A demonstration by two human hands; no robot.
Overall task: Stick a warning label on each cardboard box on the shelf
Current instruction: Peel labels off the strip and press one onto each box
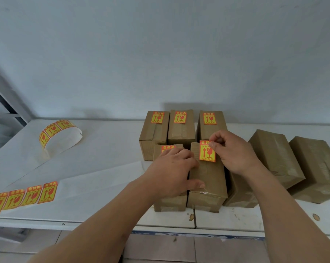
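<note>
Head view: a yellow-and-red rectangular warning label (pixel 207 151) is pinched at its top corner by the right hand (pixel 232 150), its lower part laid on the front brown cardboard box (pixel 207 179), which is steadied by the flat, open left hand (pixel 171 171). Smoothing downward should prevent creases. The neighbouring labelled box (pixel 168 202) is mostly hidden; label print is illegible.
</note>
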